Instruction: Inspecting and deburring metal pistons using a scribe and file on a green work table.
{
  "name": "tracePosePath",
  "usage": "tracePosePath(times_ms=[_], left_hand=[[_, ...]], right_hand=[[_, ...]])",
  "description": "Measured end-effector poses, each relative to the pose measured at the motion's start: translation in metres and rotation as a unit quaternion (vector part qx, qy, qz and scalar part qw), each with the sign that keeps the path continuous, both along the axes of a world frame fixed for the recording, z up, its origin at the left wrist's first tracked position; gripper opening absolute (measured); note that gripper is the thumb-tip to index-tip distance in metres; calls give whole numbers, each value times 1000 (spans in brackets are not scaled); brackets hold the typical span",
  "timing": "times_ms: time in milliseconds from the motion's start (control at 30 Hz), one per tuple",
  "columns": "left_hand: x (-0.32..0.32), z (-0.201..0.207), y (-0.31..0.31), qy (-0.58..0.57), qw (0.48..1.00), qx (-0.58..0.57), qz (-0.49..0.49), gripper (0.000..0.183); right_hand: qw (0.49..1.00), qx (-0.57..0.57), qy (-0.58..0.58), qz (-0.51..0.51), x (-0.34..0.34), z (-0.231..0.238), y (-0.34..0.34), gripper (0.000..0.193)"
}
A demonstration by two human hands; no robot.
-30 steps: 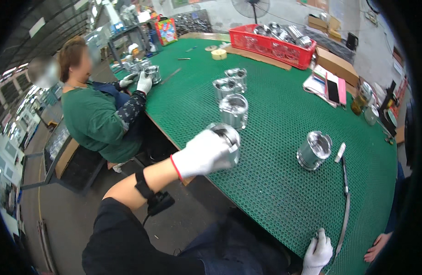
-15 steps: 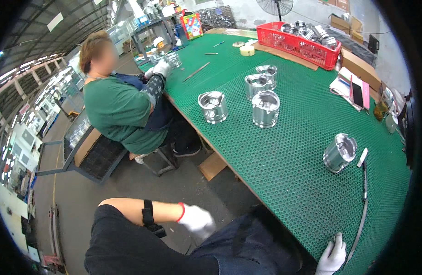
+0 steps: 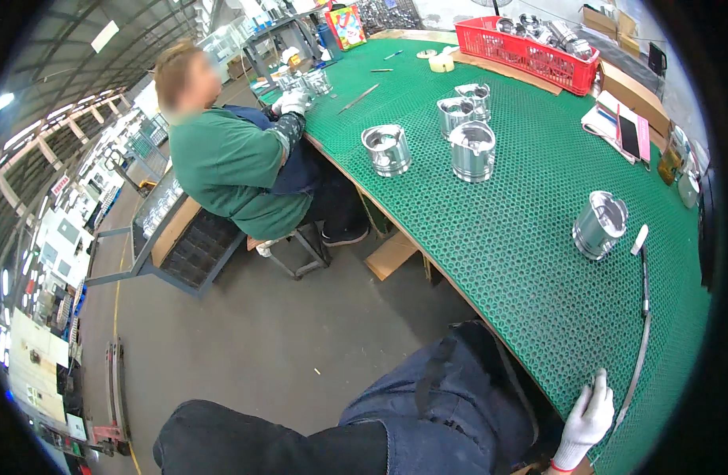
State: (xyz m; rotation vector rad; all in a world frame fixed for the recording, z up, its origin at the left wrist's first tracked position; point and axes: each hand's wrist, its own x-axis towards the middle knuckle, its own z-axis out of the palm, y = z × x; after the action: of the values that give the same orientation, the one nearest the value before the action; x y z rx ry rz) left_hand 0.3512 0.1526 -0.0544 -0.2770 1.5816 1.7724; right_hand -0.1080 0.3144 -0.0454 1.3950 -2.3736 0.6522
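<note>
My right grip (image 3: 589,416) rests by the near edge of the bench (image 3: 530,261), with the lone metal cylinder (image 3: 600,226) standing well beyond it.
My right fingers are bent, but I cannot tell whether they close on anything; my left grip is out of view, so I cannot tell its state. Just right of the lone cylinder lies a slim dark tool (image 3: 646,277) with a white end, its grey strip curving nearer me than the cylinder and passing just beside my right grip. Well left of the cylinder and farther back stand four more metal cylinders (image 3: 472,150), a broad stretch of green mat between. The bench's edge slants by on the cylinder's near left; beyond the cylinder sits a red crate (image 3: 522,59).
</note>
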Motion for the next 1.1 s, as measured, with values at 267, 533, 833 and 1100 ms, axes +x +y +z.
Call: tracePosePath(times_ms=[267,533,833,1100], left_hand=[[-1,-9,11,15,999,-35,3,32],[-12,5,11,22,998,-50,8,33],[-11,-14,20,27,997,-70,5,35],[-7,-23,-5,-21,990,-136,-4,36]], right_hand=[[1000,3,-13,-2,-4,-9,2,42],[1000,6,15,-13,-4,-6,0,43],[1000,5,4,-17,-7,-9,9,44],[997,-36,74,0,19,27,-22,41]])
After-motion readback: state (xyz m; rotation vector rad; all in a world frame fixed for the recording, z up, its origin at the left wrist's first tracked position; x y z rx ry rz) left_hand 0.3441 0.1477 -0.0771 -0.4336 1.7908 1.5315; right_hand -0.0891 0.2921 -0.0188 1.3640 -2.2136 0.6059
